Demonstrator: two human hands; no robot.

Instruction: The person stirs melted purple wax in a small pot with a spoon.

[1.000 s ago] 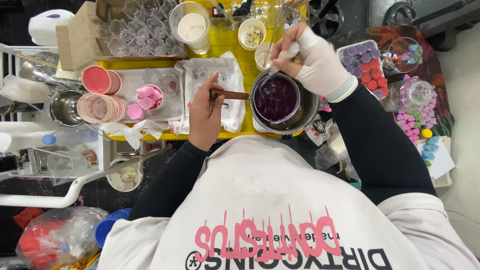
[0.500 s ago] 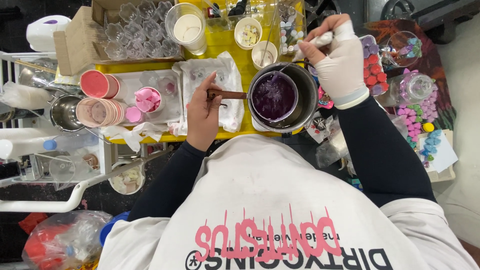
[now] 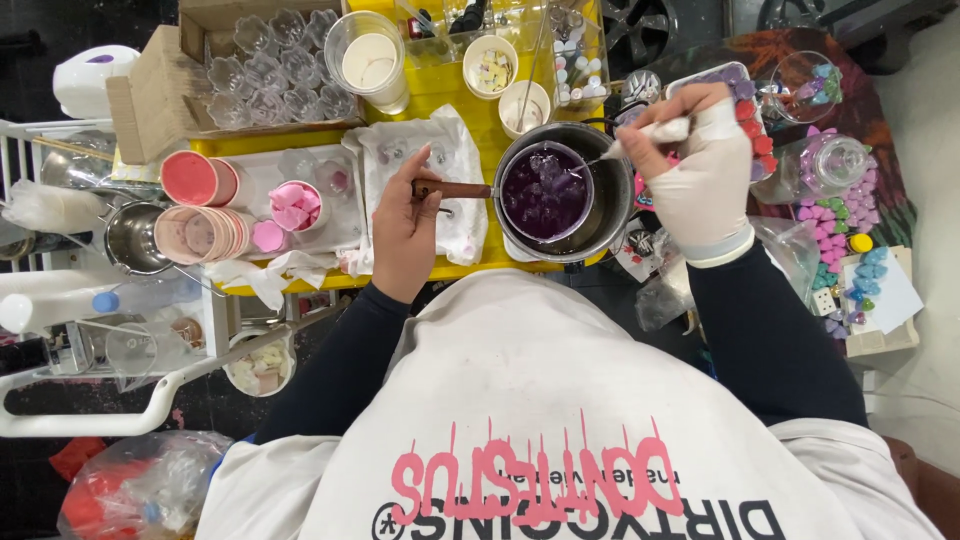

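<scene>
My left hand (image 3: 405,225) grips the wooden handle (image 3: 452,189) of a small pot (image 3: 545,193) full of dark purple liquid with pale lumps in it. That pot sits inside a larger metal pot (image 3: 612,218) on the yellow table (image 3: 450,100). My right hand (image 3: 702,178), in a white glove, pinches a white-handled stirring tool (image 3: 648,133). The tool slants down to the small pot's far right rim.
A cardboard box of clear cups (image 3: 270,65) and a tub of white material (image 3: 368,60) stand at the back. Pink round moulds (image 3: 200,232) lie left. Right of the pots are a tray of purple and red shapes (image 3: 745,100) and a glass jar (image 3: 835,165).
My right hand has drawn away to the right and a little nearer to me, pulling the tool from over the purple liquid to its rim. Left hand and pots have stayed put.
</scene>
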